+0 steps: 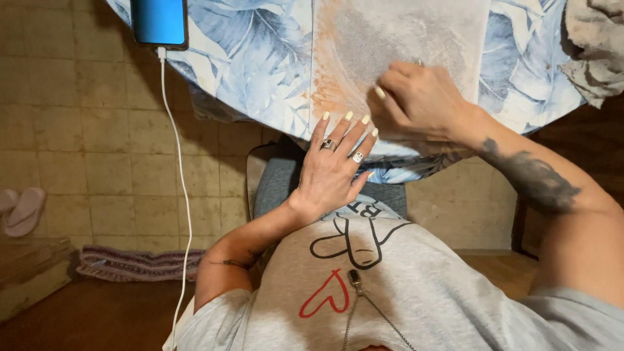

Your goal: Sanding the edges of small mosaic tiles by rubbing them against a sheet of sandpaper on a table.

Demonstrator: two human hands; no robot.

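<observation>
A sheet of paper [403, 39] with grey and orange shading lies on a round table covered by a blue leaf-print cloth [253, 58]. My left hand [335, 166], with rings and long pale nails, rests flat with its fingers spread at the sheet's near edge. My right hand [416, 101] is curled into a loose fist on the paper's lower right part. A thin tip shows above the knuckles, but I cannot tell what it grips.
A phone [159, 23] with a lit blue screen lies at the table's left edge, a white cable [183, 195] hanging from it to the floor. A crumpled rag [598, 45] sits at the right. Pink slippers [23, 211] and a woven mat [136, 263] lie on the floor.
</observation>
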